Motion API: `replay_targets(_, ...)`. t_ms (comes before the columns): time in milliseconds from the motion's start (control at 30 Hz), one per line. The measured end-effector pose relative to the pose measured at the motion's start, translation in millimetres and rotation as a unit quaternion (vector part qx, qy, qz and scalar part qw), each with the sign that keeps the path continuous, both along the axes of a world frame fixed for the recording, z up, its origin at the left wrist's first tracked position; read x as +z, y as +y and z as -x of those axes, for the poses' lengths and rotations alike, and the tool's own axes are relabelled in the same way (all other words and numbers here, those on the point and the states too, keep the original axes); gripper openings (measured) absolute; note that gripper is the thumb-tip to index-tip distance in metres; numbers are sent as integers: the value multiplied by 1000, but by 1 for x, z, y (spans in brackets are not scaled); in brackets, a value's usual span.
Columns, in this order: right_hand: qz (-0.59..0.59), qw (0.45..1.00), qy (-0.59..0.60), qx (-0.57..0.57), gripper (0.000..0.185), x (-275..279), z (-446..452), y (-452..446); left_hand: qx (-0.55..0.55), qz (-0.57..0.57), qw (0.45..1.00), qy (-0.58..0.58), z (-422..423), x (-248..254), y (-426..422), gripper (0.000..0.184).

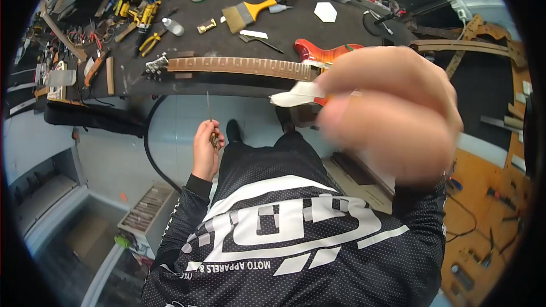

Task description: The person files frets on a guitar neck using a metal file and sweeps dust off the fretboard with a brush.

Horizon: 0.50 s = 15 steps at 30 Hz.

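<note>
My left hand (205, 146) is closed around a small screwdriver (214, 139) with an amber and dark handle, its thin shaft pointing up towards the bench edge. Close to the camera and blurred, my right hand (392, 108) has its fingers curled together. At their tips is a white, pointed piece (296, 94); whether they grip it, I cannot make out. Behind that hand lies an electric guitar with a red-orange body (318, 52), mostly covered from view. Its fretted neck (239, 66) runs left along the bench to the headstock (155, 67).
On the dark bench (187, 88) lie a wide paintbrush (242, 17), pliers (150, 44), a yellow drill (147, 16), a small bottle (173, 27) and a white hexagon (325, 12). Tools crowd the left end. An orange-brown board with tools (483, 216) is at the right.
</note>
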State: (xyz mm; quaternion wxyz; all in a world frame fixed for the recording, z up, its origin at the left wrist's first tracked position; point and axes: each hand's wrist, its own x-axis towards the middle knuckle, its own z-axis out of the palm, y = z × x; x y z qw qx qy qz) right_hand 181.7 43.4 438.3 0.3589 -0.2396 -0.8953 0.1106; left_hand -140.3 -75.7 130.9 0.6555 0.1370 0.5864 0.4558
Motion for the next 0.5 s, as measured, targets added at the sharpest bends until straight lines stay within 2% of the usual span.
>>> replay_targets(33, 10, 999, 9, 37, 21, -4, -1, 3, 14, 44, 999, -8, -14, -8, -6, 20)
replay_targets(200, 44, 984, 51, 165, 16, -29, -21, 15, 52, -29, 998, -35, -84, -15, 5, 17)
replay_targets(267, 57, 977, 66, 196, 15, -31, -29, 17, 60, -6, 998, -35, -97, -9, 2, 17)
replay_targets(367, 88, 966, 91, 225, 15, -27, -55, 20, 93, -17, 995, -13, -131, 18, 3, 19)
replay_targets(500, 197, 947, 144, 208, 16, -30, -103, 25, 76, -37, 996, 10, -142, 20, -4, 20)
